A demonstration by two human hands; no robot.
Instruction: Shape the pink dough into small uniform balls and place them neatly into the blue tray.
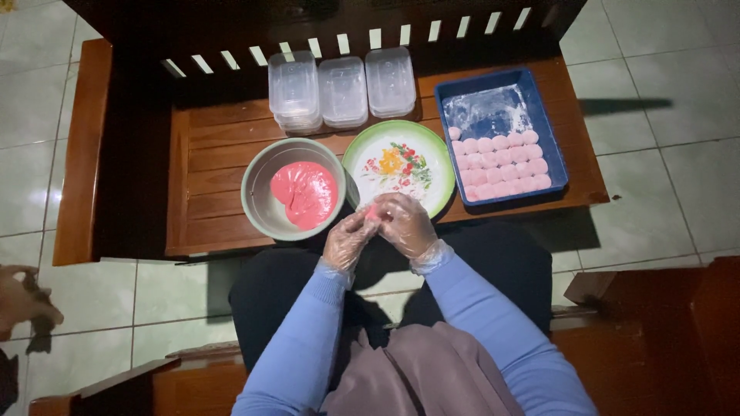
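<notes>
Pink dough, a small piece (372, 211), sits pinched between my two hands, just above the near rim of the flowered plate; only a sliver of it shows between the fingers, soft and matte, the same rose colour as the mass in the bowl. My left hand (348, 240) and my right hand (404, 225) are both sheathed in thin, clear plastic gloves and are pressed together, fingers curled closed around the piece. Pale blue sleeves run back from the wrists toward my lap.

Just beyond the fingertips lies the round plate (432, 158), white with a green rim and a red-and-yellow floral print. To its left, touching it or nearly so, stands a grey-green bowl (259, 192) holding a smooth, glossy slab of pink dough (305, 194) against its right wall. To the right of the plate is a blue rectangular tray (555, 146): its near half is packed with rows of pale pink, powdery balls (501, 163), its far half bare and dusted white. Behind the bowl and plate stand three stacks of clear plastic containers (343, 91), side by side. All rest on a dark wooden slatted bench (216, 146) over a pale tiled floor (663, 177).

At the far left edge, well apart, another person's hand (21, 296) shows.
</notes>
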